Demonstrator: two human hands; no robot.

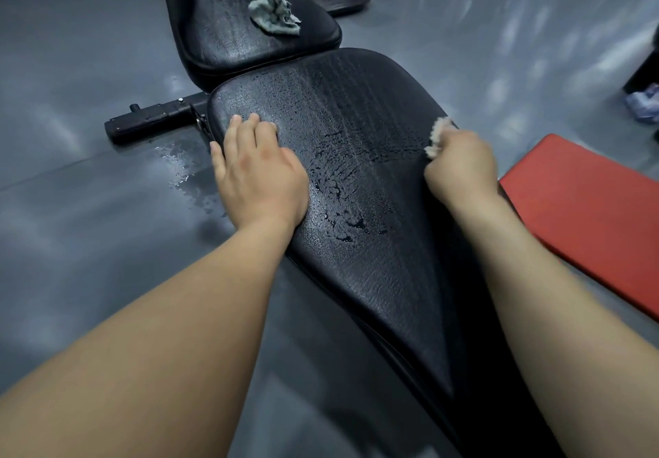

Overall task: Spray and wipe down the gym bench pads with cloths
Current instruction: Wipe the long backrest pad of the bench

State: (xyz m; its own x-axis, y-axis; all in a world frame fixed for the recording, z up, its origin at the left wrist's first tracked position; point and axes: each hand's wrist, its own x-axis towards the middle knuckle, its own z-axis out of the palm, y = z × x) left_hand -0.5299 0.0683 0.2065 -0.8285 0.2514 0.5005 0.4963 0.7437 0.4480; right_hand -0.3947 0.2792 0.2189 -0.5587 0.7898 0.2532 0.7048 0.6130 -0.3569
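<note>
No legible text, labels, brands, numbers or signs anywhere in view.

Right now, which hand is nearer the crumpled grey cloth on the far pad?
Left. The left hand rests on the near pad, the grey cloth almost straight ahead; the right hand grips a white cloth farther right.
</note>
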